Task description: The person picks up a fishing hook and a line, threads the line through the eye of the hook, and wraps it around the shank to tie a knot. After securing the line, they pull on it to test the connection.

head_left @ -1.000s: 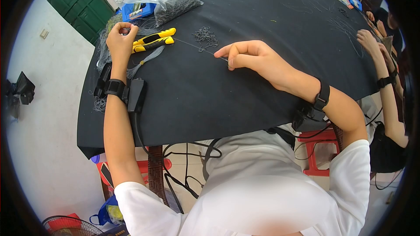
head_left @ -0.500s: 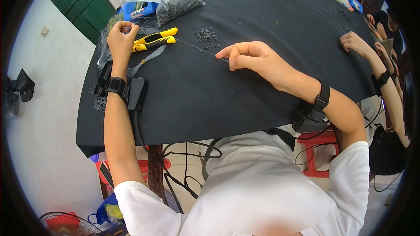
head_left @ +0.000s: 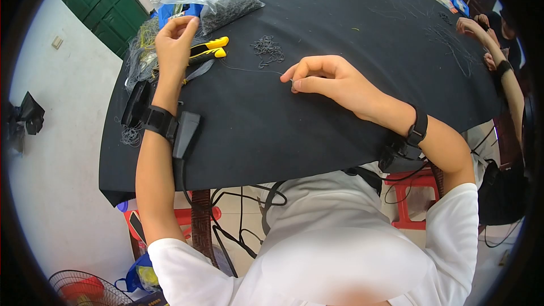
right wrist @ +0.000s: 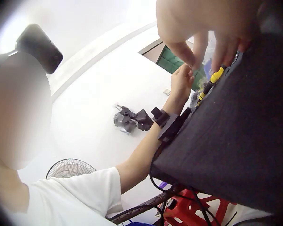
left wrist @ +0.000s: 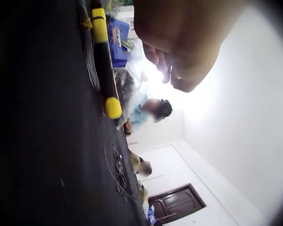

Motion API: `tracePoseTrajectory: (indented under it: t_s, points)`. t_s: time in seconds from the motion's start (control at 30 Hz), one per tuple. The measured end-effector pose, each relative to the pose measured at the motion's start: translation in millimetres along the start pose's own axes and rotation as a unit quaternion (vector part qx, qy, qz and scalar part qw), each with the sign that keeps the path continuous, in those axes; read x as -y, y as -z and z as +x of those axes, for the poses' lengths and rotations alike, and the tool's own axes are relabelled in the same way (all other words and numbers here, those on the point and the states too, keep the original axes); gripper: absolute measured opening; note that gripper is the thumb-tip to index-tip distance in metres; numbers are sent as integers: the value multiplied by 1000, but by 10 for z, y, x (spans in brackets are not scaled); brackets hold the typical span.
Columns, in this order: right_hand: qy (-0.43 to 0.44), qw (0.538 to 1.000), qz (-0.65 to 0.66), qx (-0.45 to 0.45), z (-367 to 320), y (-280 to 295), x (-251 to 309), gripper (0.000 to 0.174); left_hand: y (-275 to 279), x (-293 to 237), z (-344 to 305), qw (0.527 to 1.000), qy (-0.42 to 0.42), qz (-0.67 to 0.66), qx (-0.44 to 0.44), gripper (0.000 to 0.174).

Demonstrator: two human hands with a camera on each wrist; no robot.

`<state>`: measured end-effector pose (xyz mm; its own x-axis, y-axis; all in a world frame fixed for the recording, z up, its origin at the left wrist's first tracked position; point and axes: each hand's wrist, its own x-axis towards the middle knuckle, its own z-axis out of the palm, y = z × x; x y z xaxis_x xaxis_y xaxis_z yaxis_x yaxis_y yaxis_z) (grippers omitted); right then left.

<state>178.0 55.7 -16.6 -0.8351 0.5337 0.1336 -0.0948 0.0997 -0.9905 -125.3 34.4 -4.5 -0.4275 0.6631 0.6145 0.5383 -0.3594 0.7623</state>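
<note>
In the head view my left hand (head_left: pixel 174 51) is raised above the yellow-and-black handled tool (head_left: pixel 208 51), thumb and index fingertips close together; whether a strand lies between them is unclear. The left wrist view shows this hand (left wrist: pixel 184 42) above and beside the yellow tool end (left wrist: pixel 113 108). My right hand (head_left: pixel 340 82) pinches a thin grey line (head_left: pixel 249 70) between thumb and fingers over the black cloth. The line runs slackly from there toward the tool's handles. A small heap of dark wiry pieces (head_left: pixel 267 51) lies between the two hands, farther back.
A clear bag of dark pieces (head_left: pixel 229 8) and a blue box (head_left: pixel 190 9) stand at the back left. Tangled strands (head_left: pixel 139 56) lie along the left edge. Another person's arm (head_left: pixel 481 34) reaches over the right side. A cable (head_left: pixel 184 181) hangs from my left wrist device.
My left hand has moved up and right, now covering part of the tool. The line, straight before, sags in a curve. My right hand has barely moved; the other person's arm has moved back.
</note>
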Motion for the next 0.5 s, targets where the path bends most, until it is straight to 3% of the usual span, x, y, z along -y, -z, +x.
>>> tracePoseTrajectory:
  t_s: [0.17,0.3,0.5]
  points:
    - [4,1000,-17,-4,-8,-15,11,11,-382,-512,-353,980,106,-127,114,18]
    - [10,1000,-19,-10,-11,-10,-5,11,-564,-734,-599,956,122,-153,219,18]
    - [15,1000,-18,-19,-14,-12,-9,12,-614,-830,-713,937,150,-182,259,19]
